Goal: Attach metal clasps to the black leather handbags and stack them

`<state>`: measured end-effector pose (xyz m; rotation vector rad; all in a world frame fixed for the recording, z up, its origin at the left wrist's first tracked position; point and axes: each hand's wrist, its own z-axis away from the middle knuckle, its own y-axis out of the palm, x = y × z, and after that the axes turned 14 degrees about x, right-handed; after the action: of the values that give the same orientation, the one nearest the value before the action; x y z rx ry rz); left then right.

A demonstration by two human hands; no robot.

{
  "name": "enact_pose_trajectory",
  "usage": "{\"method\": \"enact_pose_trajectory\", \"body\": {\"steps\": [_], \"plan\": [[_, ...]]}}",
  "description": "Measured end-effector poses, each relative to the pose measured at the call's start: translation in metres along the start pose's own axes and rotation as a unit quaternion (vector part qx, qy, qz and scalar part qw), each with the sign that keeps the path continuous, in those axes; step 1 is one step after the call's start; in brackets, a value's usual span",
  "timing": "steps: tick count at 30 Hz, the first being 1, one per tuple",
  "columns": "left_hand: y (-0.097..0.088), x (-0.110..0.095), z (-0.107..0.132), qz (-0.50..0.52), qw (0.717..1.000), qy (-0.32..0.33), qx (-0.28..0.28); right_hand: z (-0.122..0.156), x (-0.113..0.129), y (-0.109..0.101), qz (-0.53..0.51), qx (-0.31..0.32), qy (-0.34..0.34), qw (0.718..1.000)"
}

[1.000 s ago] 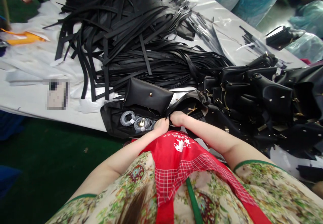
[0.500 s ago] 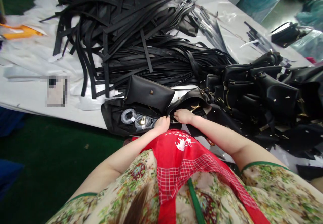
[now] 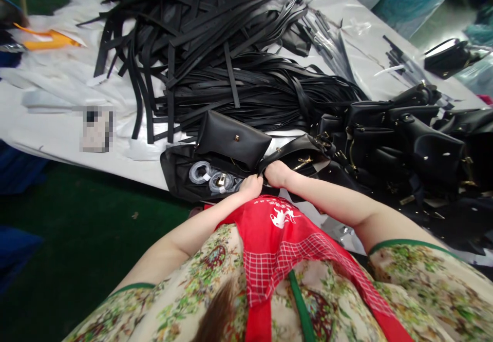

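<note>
My left hand (image 3: 251, 185) and my right hand (image 3: 277, 173) meet at the table's near edge, both closed on the rim of a black bag (image 3: 295, 153) with gold fittings. Their fingertips are hidden against the leather. Just beyond them a small black flap pouch (image 3: 232, 139) with a gold snap rests on another black bag (image 3: 177, 173). Wrapped metal clasps (image 3: 211, 177) lie in that bag, left of my left hand.
A large heap of black straps (image 3: 215, 49) covers the white table (image 3: 50, 136) behind. Several finished black bags (image 3: 408, 141) pile up at the right. An orange item (image 3: 46, 39) lies far left. Green floor (image 3: 77, 229) is below the table edge.
My right hand has drawn back slightly toward my left hand, both still on the bag's rim. The view has shifted a little.
</note>
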<state>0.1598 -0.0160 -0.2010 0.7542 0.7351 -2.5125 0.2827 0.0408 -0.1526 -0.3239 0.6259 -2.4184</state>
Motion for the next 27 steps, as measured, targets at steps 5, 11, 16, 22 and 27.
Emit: {"method": "enact_pose_trajectory", "body": {"steps": [5,11,16,22,27], "plan": [[0.000,0.004,0.002,0.006,1.000,0.010,0.001,-0.011,0.012,0.001,-0.048,-0.026,0.093,0.994],[-0.001,0.003,0.004,0.002,1.000,0.013,0.003,0.000,-0.008,0.004,-0.108,-0.011,0.095,0.990],[-0.003,0.001,0.006,-0.004,1.000,0.011,0.001,0.000,-0.012,0.005,-0.141,0.000,0.063,0.988],[-0.005,0.002,0.010,-0.005,1.000,0.006,0.002,-0.011,-0.005,0.011,-0.170,-0.011,0.106,0.980],[-0.006,0.001,0.011,-0.001,1.000,0.011,0.005,-0.003,-0.013,0.012,-0.182,-0.006,0.092,0.979]]}}
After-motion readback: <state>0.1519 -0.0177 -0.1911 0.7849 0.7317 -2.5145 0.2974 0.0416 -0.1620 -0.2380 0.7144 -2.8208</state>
